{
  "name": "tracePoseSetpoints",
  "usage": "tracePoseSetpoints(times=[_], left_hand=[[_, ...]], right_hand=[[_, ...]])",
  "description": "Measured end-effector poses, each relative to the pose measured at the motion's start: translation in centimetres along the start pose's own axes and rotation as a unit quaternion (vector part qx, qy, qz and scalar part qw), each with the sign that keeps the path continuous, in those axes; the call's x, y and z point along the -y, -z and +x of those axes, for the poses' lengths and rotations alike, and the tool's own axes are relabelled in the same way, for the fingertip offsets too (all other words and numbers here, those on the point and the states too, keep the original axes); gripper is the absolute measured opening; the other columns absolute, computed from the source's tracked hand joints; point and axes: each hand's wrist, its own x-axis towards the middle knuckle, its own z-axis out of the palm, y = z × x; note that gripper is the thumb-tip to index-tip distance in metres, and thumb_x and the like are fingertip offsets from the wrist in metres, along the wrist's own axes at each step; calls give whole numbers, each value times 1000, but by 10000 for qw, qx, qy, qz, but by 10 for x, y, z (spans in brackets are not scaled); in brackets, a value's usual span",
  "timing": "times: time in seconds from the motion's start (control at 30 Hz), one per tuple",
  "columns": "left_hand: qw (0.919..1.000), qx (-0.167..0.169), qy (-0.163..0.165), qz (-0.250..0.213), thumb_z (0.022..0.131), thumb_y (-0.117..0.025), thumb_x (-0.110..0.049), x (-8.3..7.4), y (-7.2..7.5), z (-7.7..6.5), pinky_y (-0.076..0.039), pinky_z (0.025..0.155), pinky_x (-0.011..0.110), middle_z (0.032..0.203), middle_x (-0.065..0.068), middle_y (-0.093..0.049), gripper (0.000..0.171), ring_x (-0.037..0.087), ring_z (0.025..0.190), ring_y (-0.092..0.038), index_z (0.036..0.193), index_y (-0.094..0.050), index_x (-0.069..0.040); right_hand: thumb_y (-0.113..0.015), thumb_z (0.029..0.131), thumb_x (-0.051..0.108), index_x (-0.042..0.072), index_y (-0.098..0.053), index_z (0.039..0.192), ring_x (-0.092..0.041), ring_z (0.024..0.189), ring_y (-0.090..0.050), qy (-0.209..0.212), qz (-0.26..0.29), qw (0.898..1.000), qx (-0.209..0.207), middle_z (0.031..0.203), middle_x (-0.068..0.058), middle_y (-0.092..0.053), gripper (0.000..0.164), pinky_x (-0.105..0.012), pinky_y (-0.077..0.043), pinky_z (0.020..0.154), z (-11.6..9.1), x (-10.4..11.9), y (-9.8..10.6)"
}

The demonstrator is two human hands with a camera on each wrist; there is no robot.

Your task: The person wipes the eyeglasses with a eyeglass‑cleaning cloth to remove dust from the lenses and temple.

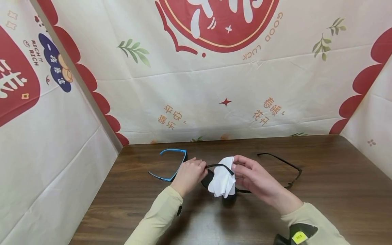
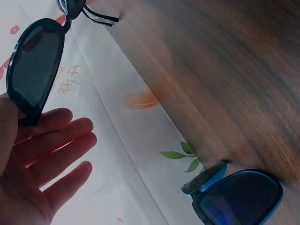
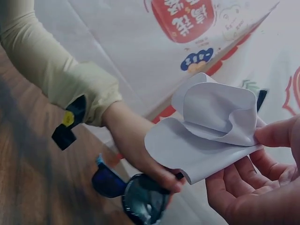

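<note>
Dark sunglasses (image 1: 207, 179) are pinched at one outer corner between the thumb and fingers of my left hand (image 1: 190, 173). One dark lens (image 2: 35, 65) shows large in the left wrist view, above the fingers. My right hand (image 1: 255, 178) pinches a white wiping cloth (image 1: 222, 180) between thumb and fingers. Folded loosely with wavy edges, the cloth (image 3: 206, 131) overlaps the sunglasses in the head view and hides part of the lenses. One temple arm crosses in front of it there.
Blue-and-black sunglasses (image 1: 185, 154) lie on the wooden table (image 1: 122, 204) just beyond my left hand. Thin black-framed glasses (image 1: 301, 170) rest to the right. A printed white cloth backdrop (image 1: 199, 88) stands behind the table, with another panel (image 1: 55, 146) on the left.
</note>
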Motion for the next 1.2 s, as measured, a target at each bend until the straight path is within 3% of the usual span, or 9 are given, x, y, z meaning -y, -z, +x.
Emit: tracePoseSetpoints(times=[0.2, 0.3, 0.43, 0.63, 0.77, 0.9, 1.03, 1.2], left_hand=[[9998, -40, 117, 151, 86, -68, -15, 2, -2, 0, -53, 79, 31, 61, -2, -60, 18, 13, 59, -63, 71, -60, -11], [9996, 97, 240, 133, 87, -68, -16, 3, -3, 0, -52, 58, 28, 58, -3, -56, 21, 15, 51, -58, 70, -57, -11], [9986, 322, 416, 9, 88, -68, -17, 3, -2, 0, -37, 39, 28, 55, -3, -50, 25, 15, 45, -51, 68, -54, -12], [9975, 459, 437, -317, 89, -64, -16, 2, 1, 3, -36, 40, 28, 54, -4, -48, 26, 14, 45, -49, 67, -51, -12], [9950, 590, 326, -736, 90, -62, -14, -1, 8, 7, -34, 41, 25, 55, -6, -44, 27, 11, 46, -44, 67, -50, -13], [9931, 646, -11, -976, 90, -65, -15, -6, 15, 10, -37, 46, 25, 59, -5, -49, 21, 11, 50, -47, 72, -55, -12], [9906, 475, -299, -1246, 84, -73, -11, -10, 20, 10, -45, 52, 25, 69, -3, -62, 9, 12, 58, -58, 82, -64, -10], [9856, 109, -326, -1658, 78, -78, -4, -12, 28, 10, -48, 57, 23, 71, 1, -65, 14, 13, 62, -61, 87, -68, -7]], right_hand=[[-43, 101, 5, 6, -53, 111, -15, 90, -62, 504, -1, 9979, 396, 103, -5, -63, 14, -34, -50, 79, -11, 15, 7], [-40, 102, 3, 7, -53, 111, -16, 90, -62, 655, -7, 9964, 541, 103, -4, -61, 17, -34, -50, 78, -17, 21, 11], [-39, 101, 1, 5, -53, 112, -17, 91, -61, 856, -202, 9945, 562, 104, -5, -60, 18, -33, -51, 77, -25, 28, 15], [-47, 98, -3, 1, -56, 113, -21, 90, -62, 1057, -1065, 9876, 465, 106, -13, -61, 18, -32, -53, 78, -29, 47, 8], [-56, 95, 0, -1, -58, 110, -21, 87, -63, 1038, -2079, 9720, 352, 101, -15, -63, 15, -33, -54, 75, -16, 62, 0], [-61, 93, 4, -2, -59, 108, -25, 93, -63, 857, -2676, 9577, 617, 102, -16, -64, 16, -35, -53, 79, 3, 69, -7], [-62, 93, 6, 0, -61, 107, -26, 96, -62, 660, -2985, 9470, 991, 103, -15, -64, 15, -36, -51, 83, 18, 67, -7], [-62, 91, 1, 1, -62, 105, -23, 90, -61, 816, -3177, 9381, 1112, 100, -12, -63, 14, -32, -52, 78, 29, 52, -4]])
